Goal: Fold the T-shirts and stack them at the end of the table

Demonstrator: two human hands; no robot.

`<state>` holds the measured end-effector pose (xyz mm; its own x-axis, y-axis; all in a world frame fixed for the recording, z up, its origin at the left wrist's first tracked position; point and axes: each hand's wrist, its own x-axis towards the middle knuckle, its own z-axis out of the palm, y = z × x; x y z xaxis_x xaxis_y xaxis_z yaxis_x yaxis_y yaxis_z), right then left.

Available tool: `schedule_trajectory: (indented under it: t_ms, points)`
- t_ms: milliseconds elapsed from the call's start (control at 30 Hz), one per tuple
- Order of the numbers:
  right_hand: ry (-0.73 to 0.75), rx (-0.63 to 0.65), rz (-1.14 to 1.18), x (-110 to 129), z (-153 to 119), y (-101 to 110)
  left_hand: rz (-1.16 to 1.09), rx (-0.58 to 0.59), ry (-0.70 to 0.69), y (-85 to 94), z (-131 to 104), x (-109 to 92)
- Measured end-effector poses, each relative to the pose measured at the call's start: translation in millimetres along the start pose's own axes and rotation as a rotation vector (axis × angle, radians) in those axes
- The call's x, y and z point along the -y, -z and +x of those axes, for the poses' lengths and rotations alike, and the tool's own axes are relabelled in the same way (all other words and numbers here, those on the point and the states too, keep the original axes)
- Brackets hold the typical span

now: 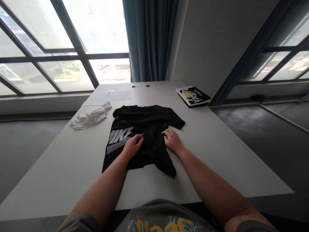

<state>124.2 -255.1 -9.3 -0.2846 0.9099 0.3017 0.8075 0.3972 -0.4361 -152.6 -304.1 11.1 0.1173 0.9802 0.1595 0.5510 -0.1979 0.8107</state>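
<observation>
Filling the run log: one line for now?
left hand: pinching black T-shirt | right hand: on shirt | white garment: aside

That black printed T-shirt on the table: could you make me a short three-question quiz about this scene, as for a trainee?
1. True or false: both hands rest on the black cotton T-shirt with white lettering.
2. What lies left of it? A) crumpled white cloth B) red mug C) scissors
3. Fill in: the black-and-yellow magazine lies at the table's far ____ side.

Key:
1. True: left hand and right hand touch it.
2. A, the crumpled white cloth.
3. Right: the black-and-yellow magazine on the pale grey table.
</observation>
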Motion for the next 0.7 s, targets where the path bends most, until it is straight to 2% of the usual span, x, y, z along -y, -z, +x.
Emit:
schedule_trajectory:
  t_ms: [100, 267, 367, 567, 700]
  points:
    - [-0.094, -0.048, -0.054, -26, 13, 3, 0.216, -0.032, -0.075, 0.7, 1, 2]
    - [-0.317, -0.125, -0.033, -72, 25, 11, 0.402, 0.057, -0.151, -4.7, -1, 3]
    - [-0.348, -0.103, -0.007, -92, 30, 14, 0.446, 0.092, -0.167, -8.7, -3, 2]
    - [-0.346, 0.016, -0.082, -106, 42, 13, 0.452, 0.198, -0.315, -13.6, -10, -4]
    - [-0.306, 0.099, -0.201, -107, 54, 18, 0.509, 0.320, -0.396, -25.7, -18, -16]
